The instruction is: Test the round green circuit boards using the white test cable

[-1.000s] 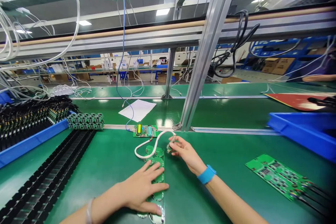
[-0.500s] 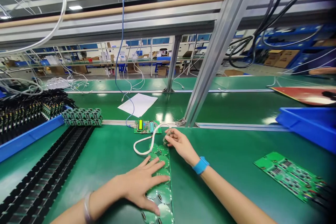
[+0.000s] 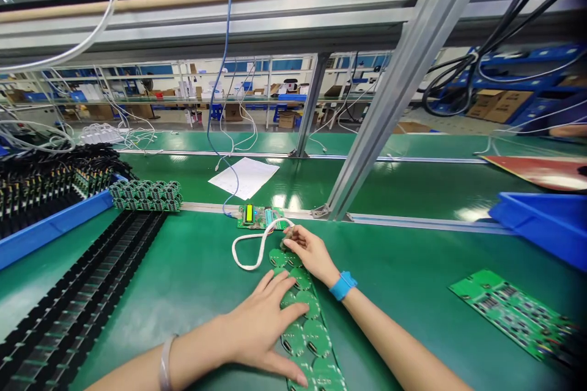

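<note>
A green panel of round circuit boards [image 3: 316, 337] lies lengthwise on the bench in front of me. My left hand [image 3: 261, 321] rests on its left side, fingers spread flat across the discs. At the panel's far end, my right hand [image 3: 310, 252] pinches a small connector [image 3: 288, 237], partly hidden by the fingers. A white sleeved cable [image 3: 247, 267] loops from around that connector toward a green circuit board with a lit yellow display [image 3: 249, 214]. Whether the connector touches the panel I cannot tell.
Black slotted strips [image 3: 98, 281] run along the left, with stacked round boards [image 3: 147, 195] at their far end. A blue tray [image 3: 545, 226] and a green board with wires [image 3: 504, 311] sit at right. A metal post [image 3: 380, 110] rises beyond my right hand. White paper [image 3: 244, 177] lies behind.
The panel's near end has swung to the right, so it now lies at a slant. My left hand has shifted right with it. My right hand still pinches the connector.
</note>
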`<state>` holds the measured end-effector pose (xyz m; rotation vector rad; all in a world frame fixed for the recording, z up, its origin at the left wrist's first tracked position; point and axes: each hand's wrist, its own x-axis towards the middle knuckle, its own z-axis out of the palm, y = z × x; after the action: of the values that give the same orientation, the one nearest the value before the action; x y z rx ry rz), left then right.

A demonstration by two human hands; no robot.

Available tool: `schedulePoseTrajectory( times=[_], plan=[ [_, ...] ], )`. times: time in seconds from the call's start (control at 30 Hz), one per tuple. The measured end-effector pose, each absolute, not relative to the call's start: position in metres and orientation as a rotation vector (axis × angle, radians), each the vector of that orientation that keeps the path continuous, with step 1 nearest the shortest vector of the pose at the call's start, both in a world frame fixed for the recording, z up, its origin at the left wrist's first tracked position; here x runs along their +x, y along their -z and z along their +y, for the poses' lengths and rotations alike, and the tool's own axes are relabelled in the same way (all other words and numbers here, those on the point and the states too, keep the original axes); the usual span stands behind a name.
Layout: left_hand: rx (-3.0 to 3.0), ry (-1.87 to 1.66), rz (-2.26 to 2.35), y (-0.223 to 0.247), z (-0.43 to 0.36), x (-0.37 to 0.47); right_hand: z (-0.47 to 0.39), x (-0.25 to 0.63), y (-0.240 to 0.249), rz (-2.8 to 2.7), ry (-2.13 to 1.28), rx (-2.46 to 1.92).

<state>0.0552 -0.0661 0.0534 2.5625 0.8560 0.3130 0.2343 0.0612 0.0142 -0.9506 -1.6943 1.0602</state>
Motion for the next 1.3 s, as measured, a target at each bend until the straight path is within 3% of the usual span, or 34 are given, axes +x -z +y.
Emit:
schedulePoseTrajectory(
  times=[1.3],
  plan=[
    [2.613, -0.351, 0.933, -0.046, -0.069, 0.039, 0.052, 0.225, -0.017, -1.888, -0.817, -1.007]
  ],
)
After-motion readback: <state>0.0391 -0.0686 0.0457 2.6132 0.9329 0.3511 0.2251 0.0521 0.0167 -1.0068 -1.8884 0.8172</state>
